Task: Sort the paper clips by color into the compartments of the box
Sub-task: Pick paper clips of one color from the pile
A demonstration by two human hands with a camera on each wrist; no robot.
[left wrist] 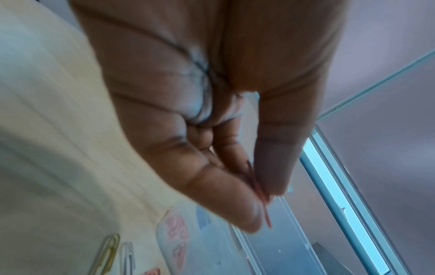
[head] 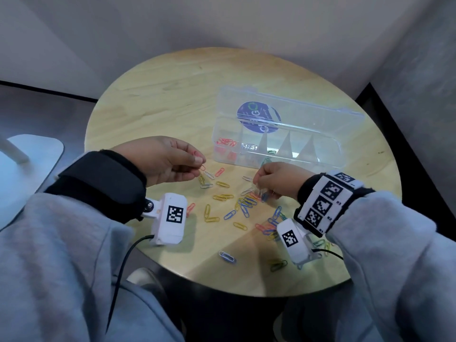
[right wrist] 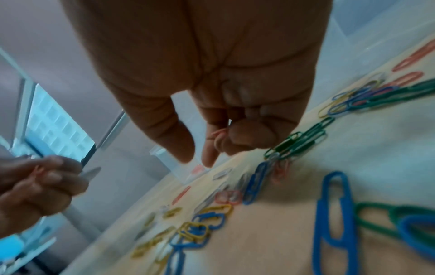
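Observation:
A clear plastic box (head: 340, 144) stands open on the far right of the round wooden table (head: 160, 95). Several red clips (head: 225, 142) lie in its leftmost compartment, and a green clip (head: 272, 152) lies further right. My left hand (head: 199, 162) hovers just left of the box and pinches a red paper clip (left wrist: 259, 188) between thumb and fingers. My right hand (head: 256, 183) is over the loose pile of mixed clips (head: 246, 202), a red paper clip (right wrist: 217, 134) tucked in its curled fingers. Its thumb and forefinger point down at the table.
The box lid (head: 308, 107) lies back behind the compartments. Yellow clips (head: 223, 197), blue clips (head: 229, 214) and green clips (head: 278, 265) are scattered between my hands and the near table edge. A white chair base (head: 29, 154) stands on the floor to the left.

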